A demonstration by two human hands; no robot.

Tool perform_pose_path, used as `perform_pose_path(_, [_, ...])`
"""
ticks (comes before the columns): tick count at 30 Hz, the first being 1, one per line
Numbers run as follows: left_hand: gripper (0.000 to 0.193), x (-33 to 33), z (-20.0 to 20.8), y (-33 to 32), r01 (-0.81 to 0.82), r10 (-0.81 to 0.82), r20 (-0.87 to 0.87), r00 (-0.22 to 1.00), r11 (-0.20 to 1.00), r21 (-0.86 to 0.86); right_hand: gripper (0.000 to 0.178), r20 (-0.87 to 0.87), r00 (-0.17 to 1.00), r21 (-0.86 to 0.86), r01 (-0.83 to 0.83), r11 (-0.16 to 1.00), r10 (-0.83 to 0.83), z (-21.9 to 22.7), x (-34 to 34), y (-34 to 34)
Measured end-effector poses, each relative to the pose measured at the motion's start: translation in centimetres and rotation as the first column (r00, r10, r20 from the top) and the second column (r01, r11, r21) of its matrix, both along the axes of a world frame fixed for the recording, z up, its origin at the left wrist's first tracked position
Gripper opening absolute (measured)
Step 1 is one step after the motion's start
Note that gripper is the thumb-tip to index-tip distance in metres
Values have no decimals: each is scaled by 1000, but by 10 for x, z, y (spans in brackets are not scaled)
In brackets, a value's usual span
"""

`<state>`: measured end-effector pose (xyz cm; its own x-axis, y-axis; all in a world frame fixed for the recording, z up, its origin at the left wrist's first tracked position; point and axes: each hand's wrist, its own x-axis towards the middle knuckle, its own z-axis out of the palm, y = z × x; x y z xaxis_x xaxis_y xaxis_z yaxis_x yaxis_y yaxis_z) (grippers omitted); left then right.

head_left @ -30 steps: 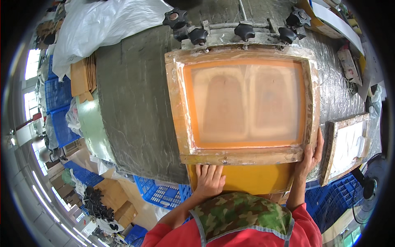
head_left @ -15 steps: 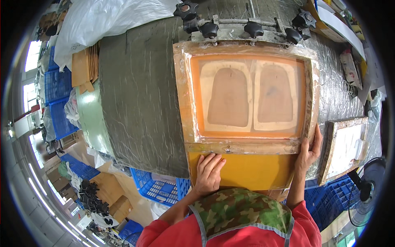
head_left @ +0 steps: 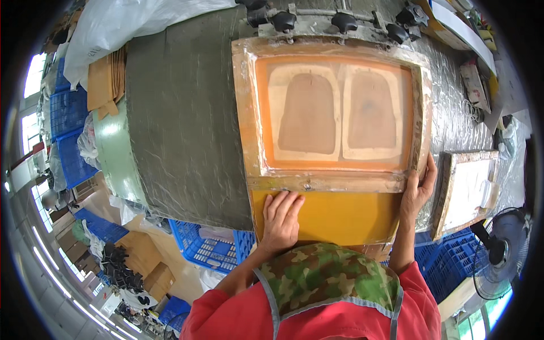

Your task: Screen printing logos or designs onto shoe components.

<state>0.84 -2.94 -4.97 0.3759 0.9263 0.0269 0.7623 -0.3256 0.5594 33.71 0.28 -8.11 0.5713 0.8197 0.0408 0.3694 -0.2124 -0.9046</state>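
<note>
Head view: wooden frame with orange-edged mesh sits over yellow board, just near side of black knobs. Right hand holds frame's near right corner, thumb and fingers either side. Left hand over board, fingers straight, together, tips at frame's near edge; can't tell if gripping. Grey table at left.

- Worktable: its dark grey top was streaked with pale lines.
- Windows: bright panes showed at far left.
- Strip lights: white tubes glowed in slanting rows, lower left.
- Blue crates: these were stacked — one above another — left of the table.
- Floor: beige; brown cardboard lay on it.
- Fan: dark, caged, it stood at lower right.
</note>
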Motion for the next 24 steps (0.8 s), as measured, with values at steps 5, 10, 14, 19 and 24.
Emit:
perform_pose_path(5, [45,1,-5,-3,-20,20,6,1000,1000,-3,50,-27,1000,12,9,1000,-9,1,-1,3])
perform_pose_path(10, [45,1,-6,-3,-13,14,19,1000,999,-32,49,27,1000,12,-7,1000,6,6,-4,5])
perform_pose_path(14, [46,2,-4,-3,-6,5,-24,1000,999,-43,48,-19,1000,-6,-9,1000,9,5,-4,4])
perform_pose_path(19, [50,3,-3,-3,-29,28,-28,999,999,-38,48,6,1000,21,0,1000,-1,4,-5,6])
perform_pose_path(24, [50,4,-4,-3,-39,39,-21,999,998,-40,48,63,998,17,10,1000,-11,2,-1,4])
